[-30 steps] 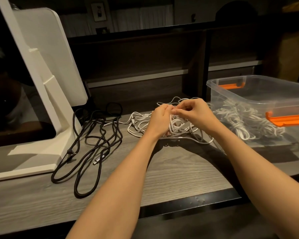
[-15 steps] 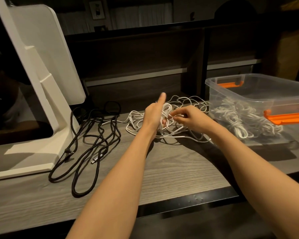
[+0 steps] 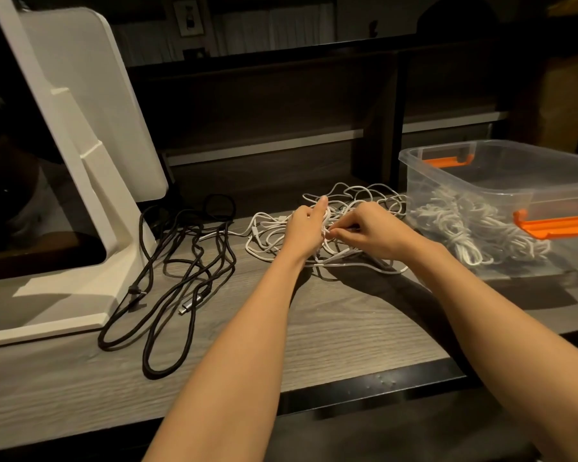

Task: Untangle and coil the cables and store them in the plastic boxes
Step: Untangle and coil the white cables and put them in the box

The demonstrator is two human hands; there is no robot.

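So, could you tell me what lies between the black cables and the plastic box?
In the head view, the tangled white cables, with both hands working in them.

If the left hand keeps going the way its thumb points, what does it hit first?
Probably the far loops of the white cable tangle just beyond the left hand; past those, the dark back panel. Depth is unclear.

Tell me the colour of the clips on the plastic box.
Orange clips on the clear plastic box, seen in the head view.
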